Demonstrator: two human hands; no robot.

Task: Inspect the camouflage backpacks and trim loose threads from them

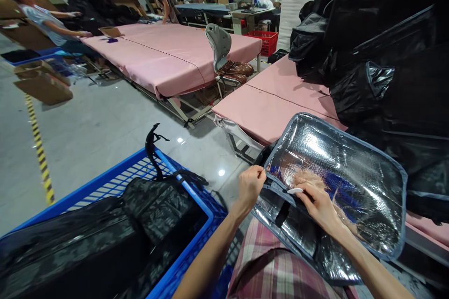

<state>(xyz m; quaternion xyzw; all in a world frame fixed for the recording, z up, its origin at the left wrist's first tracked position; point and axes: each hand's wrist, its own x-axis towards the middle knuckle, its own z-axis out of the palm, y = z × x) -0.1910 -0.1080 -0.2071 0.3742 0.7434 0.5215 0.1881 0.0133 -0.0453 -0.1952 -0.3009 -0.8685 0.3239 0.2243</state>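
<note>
On my lap and against the table edge rests a black insulated bag with a shiny silver lining; its lid, edged in grey binding, is flipped up. My left hand is closed, pinching the binding at the lid's left corner. Between the fingers of my right hand is a small white tool, its tip lying near the seam where lid and bag body meet. The tool's exact kind is hard to make out. Below the hands, the silver-lined bag body hangs over a plaid cloth on my lap.
To the left stands a blue plastic crate holding black camouflage bags. Black bags are piled high on the pink-covered table at right. A grey chair stands by another pink table. Two people work further back.
</note>
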